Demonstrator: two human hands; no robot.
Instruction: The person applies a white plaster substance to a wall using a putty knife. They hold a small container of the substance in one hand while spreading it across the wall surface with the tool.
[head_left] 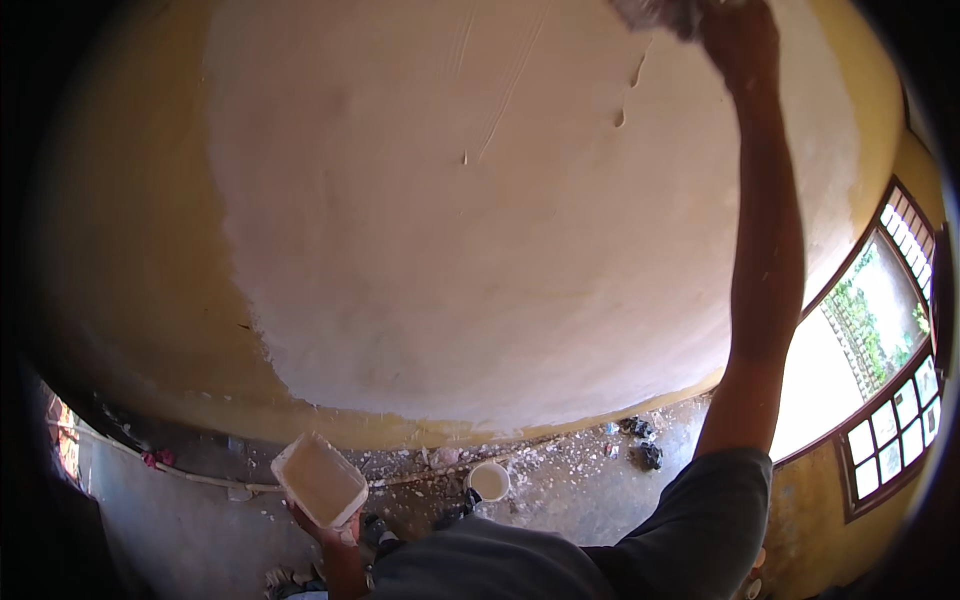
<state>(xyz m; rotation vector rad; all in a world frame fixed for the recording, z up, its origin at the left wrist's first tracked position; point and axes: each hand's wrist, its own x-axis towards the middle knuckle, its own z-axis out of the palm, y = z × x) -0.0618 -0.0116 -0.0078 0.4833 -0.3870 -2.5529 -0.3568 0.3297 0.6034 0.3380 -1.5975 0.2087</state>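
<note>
We seem to be coating the wall (480, 280), right grip (742, 38) holding a blurred tool (655, 12), left grip (328, 533) a tub (347, 506); the drips (620, 119) likely call for smoothing next.

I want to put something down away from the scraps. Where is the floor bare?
Left: grey floor below the pale pole and left of the tub in the left hand. Right: a barer, lightly specked patch between the white bucket and the right sleeve. Crowded: the strip along the foot of the wall, with white scraps and black lumps.
</note>
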